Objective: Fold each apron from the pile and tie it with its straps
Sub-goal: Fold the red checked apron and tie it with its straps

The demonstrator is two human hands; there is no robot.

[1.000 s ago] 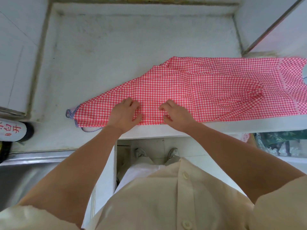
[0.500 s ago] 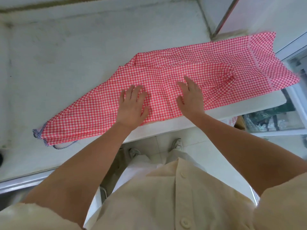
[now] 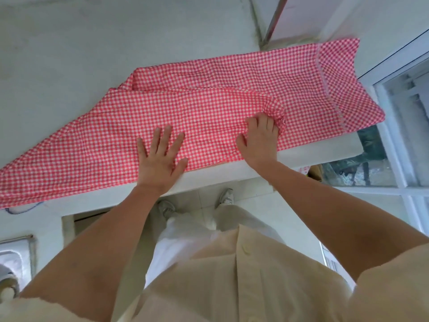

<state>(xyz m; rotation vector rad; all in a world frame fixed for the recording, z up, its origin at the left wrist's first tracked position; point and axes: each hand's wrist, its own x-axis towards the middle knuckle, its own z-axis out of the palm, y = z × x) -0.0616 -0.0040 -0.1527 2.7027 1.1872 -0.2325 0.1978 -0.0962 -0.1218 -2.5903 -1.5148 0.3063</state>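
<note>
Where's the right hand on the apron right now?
Head view: the right hand grips a bunched fold of the red gingham apron near the front edge of the counter, right of the flat left hand.

Bright, even daylight, coming in from the window (image 3: pixel 399 126) on the right. Shadows are soft and faint, just a dim patch under the counter (image 3: pixel 69 54) lip. Whites look slightly washed. Checks on the apron (image 3: pixel 209 108) read crisp mid-frame; wide-angle bend curves the edges, and the shirt (image 3: pixel 232 287) up close goes soft, slightly smeared.
</note>
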